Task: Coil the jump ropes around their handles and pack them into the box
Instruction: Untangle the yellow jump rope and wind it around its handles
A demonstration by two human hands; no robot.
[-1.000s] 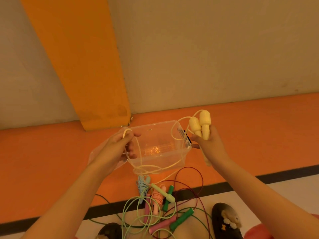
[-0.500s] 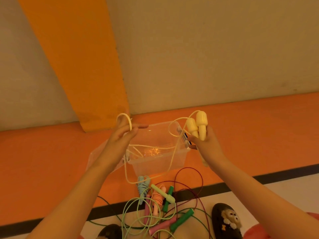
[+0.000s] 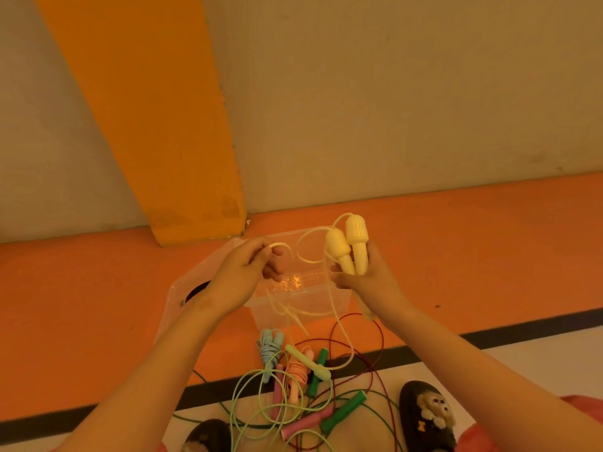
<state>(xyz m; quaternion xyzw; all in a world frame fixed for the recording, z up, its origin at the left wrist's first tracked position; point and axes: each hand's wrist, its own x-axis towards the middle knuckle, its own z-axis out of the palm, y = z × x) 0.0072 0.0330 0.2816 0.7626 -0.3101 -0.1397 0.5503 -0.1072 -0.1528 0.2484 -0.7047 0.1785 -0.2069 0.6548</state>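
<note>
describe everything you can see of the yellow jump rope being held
The yellow jump rope is pale and plastic-looking, with two smooth handles that have bulbous tops. The right hand grips both handles side by side, tops up. Its thin cord loops out from the handle tops, and the left hand pinches a stretch of it. The rest hangs loose in front of the clear plastic box, down to the pile of other jump ropes. It is not yet coiled.

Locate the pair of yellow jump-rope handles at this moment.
Head view, right of centre: the yellow handles stand side by side in the right hand, over the clear box and its right end, across from the left hand pinching their rope.
</note>
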